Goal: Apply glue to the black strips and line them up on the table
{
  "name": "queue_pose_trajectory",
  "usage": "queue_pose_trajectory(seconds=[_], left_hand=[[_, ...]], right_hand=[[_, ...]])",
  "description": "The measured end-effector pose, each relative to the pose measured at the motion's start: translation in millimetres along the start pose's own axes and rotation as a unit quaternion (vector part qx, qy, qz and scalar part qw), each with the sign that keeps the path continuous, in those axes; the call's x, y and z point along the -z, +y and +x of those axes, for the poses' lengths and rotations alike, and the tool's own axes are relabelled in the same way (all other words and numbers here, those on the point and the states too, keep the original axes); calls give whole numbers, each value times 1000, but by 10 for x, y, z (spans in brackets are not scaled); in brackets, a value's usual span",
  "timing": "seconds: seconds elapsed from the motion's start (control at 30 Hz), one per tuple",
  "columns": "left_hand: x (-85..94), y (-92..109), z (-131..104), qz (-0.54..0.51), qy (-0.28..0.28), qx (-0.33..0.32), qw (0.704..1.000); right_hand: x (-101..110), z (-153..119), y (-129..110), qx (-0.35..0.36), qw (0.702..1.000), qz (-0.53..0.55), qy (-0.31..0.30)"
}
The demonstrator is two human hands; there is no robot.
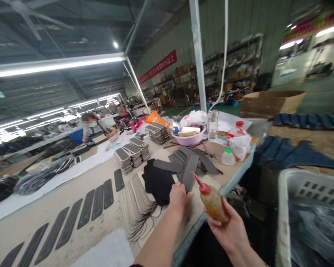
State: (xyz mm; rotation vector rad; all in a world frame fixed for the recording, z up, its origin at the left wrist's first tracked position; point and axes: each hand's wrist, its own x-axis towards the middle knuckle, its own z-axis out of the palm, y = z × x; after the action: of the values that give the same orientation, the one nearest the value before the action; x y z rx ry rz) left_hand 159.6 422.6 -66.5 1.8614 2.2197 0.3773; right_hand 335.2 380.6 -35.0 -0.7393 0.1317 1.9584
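Clock is as seen in the head view, centred on the left hand [180, 195] unless noted.

Right hand [230, 224]: fingers wrapped round the body of a squeeze bottle [215, 204], amber contents, red nozzle tilted up toward 11. Bottle is at 3, near the table edge [236, 177].

Left hand: fingers curled at the near end of a gray strip [190, 170]; can't tell if they're pinching it. More gray strips overlap beyond, 12 to 1.

Black cloth pieces [158, 181] at 10, just beside. Fanned stack of light-edged pieces [136, 204] at 9. Row of dark strips [86, 207] also at 9, well apart. Small pad stacks [132, 152] at 10.

Purple basin [190, 138] at 12, far side. Water jar [212, 128] at 1, green-capped bottle [228, 157] at 2. White crate [283, 222] at 3 from the right hand. Seated person [97, 129] at 10, across the table.
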Motion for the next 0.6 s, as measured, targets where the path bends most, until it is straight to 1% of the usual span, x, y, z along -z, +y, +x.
queue_pose_trajectory(seconds=[0.13, 0.23, 0.3, 0.4, 0.47, 0.5, 0.57, 0.6], left_hand=[[-19, 36, 14, 16, -16, 15, 1000], [20, 19, 48, 15, -23, 10, 1000], [79, 1, 56, 7, -11, 7, 1000], [238, -59, -18, -20, 32, -11, 999], [396, -155, -160, -44, 69, -37, 996], [488, -228, -267, -55, 88, -49, 993], [687, -425, -567, -70, 122, -61, 988], [786, -548, -761, -76, 144, -68, 984]], right_hand=[[1, -17, -36, -6, 999, -31, 28], [9, -9, -65, -10, 999, -45, 28], [11, -5, -67, -16, 999, -45, 24], [4, -12, -45, -15, 998, -51, 15], [1, -16, -26, -3, 998, -63, 5], [3, -16, -19, 3, 998, -69, 1], [20, -12, -7, 23, 995, -91, -11], [37, -7, -3, 41, 993, -112, -25]])
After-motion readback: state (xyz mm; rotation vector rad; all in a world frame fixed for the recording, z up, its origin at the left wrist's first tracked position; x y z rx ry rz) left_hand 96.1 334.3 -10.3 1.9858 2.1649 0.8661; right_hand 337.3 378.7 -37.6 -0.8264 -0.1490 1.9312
